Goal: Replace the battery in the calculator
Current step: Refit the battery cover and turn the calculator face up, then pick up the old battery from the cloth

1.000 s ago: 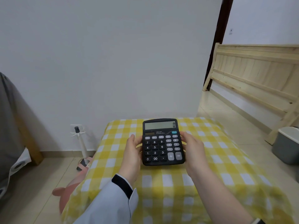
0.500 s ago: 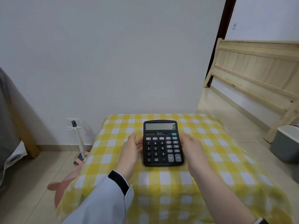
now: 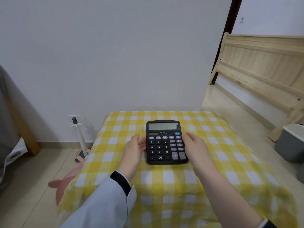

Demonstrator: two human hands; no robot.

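Observation:
A black desk calculator [image 3: 166,143] lies face up on the yellow-and-white checked tablecloth [image 3: 213,162]. Its display shows 0 and its back is hidden. My left hand [image 3: 134,151] is against its left edge, palm turned inward, fingers touching the side. My right hand [image 3: 196,146] cups its right edge, thumb near the upper right keys. Both hands hold the calculator by its sides while it rests on the cloth. No battery or cover is in view.
The small table stands against a white wall. On the floor to the left are a white stand [image 3: 79,134] and a pink object [image 3: 65,183]. A wooden bed frame [image 3: 263,66] and a grey bin [image 3: 289,142] are on the right.
The calculator came down from a slightly raised, tilted hold to lie flat on the cloth. Both hands stayed at its sides and their grip looks looser.

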